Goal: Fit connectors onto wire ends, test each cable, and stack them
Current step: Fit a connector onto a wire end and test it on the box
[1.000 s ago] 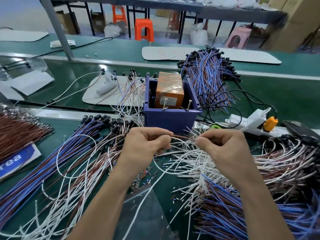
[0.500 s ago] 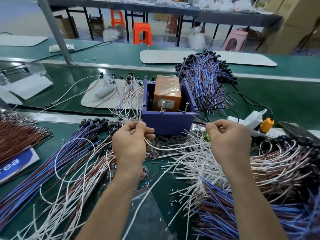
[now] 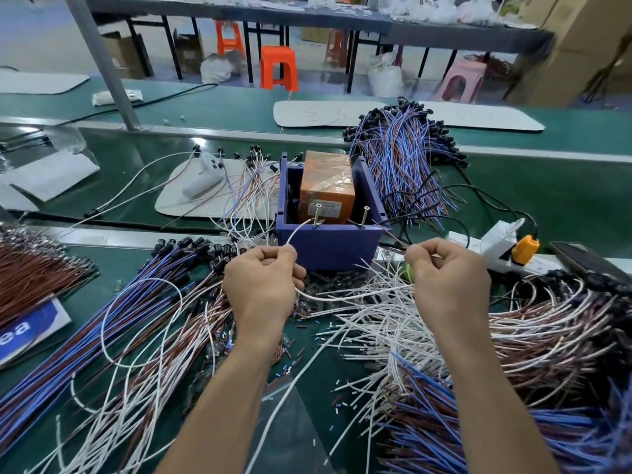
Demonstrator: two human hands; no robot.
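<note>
Near the purple plastic bin (image 3: 328,248) on the green counter (image 3: 547,206), the left hand (image 3: 263,285) pinches the cable (image 3: 342,297) by its white end, which arcs to a brass screw (image 3: 318,217). The right hand (image 3: 448,278) pinches its brownish end. The cable looks light, limp and springy, with a smooth sheath; it is best gripped just behind each tip.

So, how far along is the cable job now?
Done: blue-brown cables with connectors lie piled at left. In hand: left hand and right hand pinch wire ends near the screws on the purple box, probably testing. Left: the heap of loose white wires.
</note>
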